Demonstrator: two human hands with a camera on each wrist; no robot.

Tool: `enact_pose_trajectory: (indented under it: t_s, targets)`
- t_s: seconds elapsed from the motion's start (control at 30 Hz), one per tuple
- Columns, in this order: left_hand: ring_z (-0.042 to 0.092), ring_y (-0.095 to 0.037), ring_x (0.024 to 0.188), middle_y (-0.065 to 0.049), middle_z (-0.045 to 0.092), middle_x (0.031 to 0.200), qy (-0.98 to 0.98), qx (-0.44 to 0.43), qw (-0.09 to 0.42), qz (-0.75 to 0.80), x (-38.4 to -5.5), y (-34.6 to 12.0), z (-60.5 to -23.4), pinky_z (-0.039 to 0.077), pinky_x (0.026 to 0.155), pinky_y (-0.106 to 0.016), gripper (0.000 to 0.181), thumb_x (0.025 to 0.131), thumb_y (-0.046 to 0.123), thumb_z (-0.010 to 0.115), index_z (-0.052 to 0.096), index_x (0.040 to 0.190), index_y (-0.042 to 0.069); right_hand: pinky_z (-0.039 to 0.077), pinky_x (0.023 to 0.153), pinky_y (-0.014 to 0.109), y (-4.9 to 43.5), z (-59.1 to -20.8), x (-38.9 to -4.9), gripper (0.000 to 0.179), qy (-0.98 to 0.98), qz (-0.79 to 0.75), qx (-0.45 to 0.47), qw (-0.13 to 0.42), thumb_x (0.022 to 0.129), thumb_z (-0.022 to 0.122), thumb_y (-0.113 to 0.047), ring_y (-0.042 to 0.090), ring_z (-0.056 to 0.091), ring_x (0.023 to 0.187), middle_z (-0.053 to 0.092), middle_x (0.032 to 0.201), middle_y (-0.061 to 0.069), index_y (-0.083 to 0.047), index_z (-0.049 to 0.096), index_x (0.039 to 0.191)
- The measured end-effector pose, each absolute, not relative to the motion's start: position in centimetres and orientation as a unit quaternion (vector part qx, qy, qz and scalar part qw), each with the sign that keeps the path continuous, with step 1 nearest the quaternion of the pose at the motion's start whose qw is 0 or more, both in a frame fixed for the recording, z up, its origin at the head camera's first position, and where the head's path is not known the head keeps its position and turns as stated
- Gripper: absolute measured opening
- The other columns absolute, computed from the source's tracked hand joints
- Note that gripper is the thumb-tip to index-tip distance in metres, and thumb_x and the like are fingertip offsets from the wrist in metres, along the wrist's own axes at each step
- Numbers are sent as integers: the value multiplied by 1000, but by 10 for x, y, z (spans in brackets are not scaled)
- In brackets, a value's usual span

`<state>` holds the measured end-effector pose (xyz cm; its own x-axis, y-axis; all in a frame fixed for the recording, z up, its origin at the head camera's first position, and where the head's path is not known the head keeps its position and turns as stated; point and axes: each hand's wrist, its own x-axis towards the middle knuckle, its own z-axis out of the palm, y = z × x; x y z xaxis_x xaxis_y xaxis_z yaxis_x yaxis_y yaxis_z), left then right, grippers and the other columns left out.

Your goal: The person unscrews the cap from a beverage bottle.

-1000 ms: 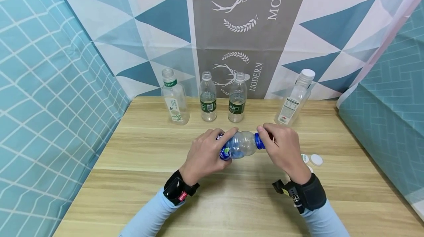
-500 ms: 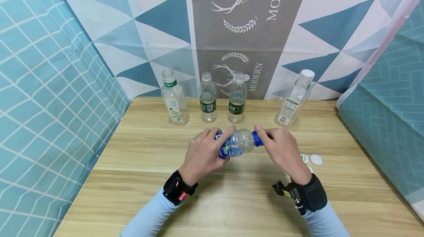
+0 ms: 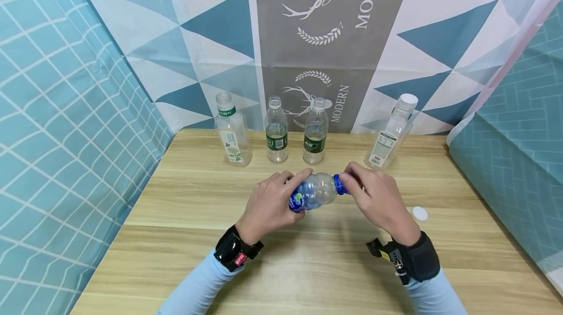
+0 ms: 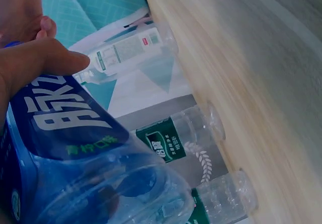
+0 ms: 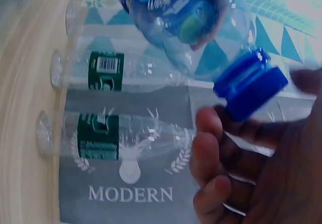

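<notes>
My left hand (image 3: 269, 203) grips a clear plastic bottle (image 3: 324, 189) with a blue label round its body, seen in the head view. The bottle lies nearly sideways above the table, its neck to the right. In the left wrist view the thumb (image 4: 63, 58) lies across the blue label. At the bottle's neck my right hand (image 3: 380, 200) holds the blue cap (image 5: 251, 85) by thumb and fingers. The right wrist view shows a narrow groove between the cap's outer part and the blue ring below it. Whether the cap is loose I cannot tell.
Along the back of the table (image 3: 184, 256) stand an uncapped bottle with a green neck band (image 3: 233, 134), two uncapped green-labelled bottles, left (image 3: 276, 131) and right (image 3: 315, 134), and a white-capped bottle (image 3: 389, 134). A white cap (image 3: 420, 213) lies right of my right hand.
My right hand has turned a little at the blue cap, its wrist shifting right, and now covers other white caps seen before. The bottle has moved slightly left.
</notes>
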<state>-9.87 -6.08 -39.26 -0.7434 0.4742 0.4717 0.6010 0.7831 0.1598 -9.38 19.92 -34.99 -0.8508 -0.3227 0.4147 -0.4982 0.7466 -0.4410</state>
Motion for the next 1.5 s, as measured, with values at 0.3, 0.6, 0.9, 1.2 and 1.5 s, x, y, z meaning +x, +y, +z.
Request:
enact_pose_trajectory:
  t_s: [0.3,0.6,0.9,1.2,1.5]
  targets:
    - [71,-22,89,-5,72,106,-915,-287,257,-117,-97,-60,-393,62,70,-35,99,63,44,93,49,150,32,36,50,29,196,-351,-95,56,-945,290,120,89,107,41,-54,15,50,55,55,61,-2,-15,65,76]
    - [72,-21,91,-6,72,109,-920,-287,223,-149,-98,-61,-392,63,71,-35,101,62,43,94,48,151,32,33,49,25,201,-346,-94,40,-931,296,180,116,107,52,-41,12,45,54,50,62,-5,-15,62,79]
    - [73,-23,94,-8,73,114,-924,-279,169,-200,-98,-59,-392,62,72,-40,102,61,40,96,48,150,33,43,54,23,205,-345,-93,19,-905,313,244,152,101,62,-29,5,51,62,65,76,-5,-11,68,103]
    - [70,-21,88,-5,72,108,-918,-279,254,-120,-96,-59,-394,62,69,-35,98,64,43,92,49,151,32,37,51,28,195,-344,-93,44,-935,312,135,98,106,49,-49,13,52,58,59,65,-2,-15,66,84]
    - [71,-20,87,-4,72,107,-918,-281,250,-126,-96,-60,-394,62,67,-34,98,63,45,92,49,150,32,37,52,25,199,-342,-92,35,-926,323,172,88,105,55,-43,13,50,61,58,69,-2,-15,67,88]
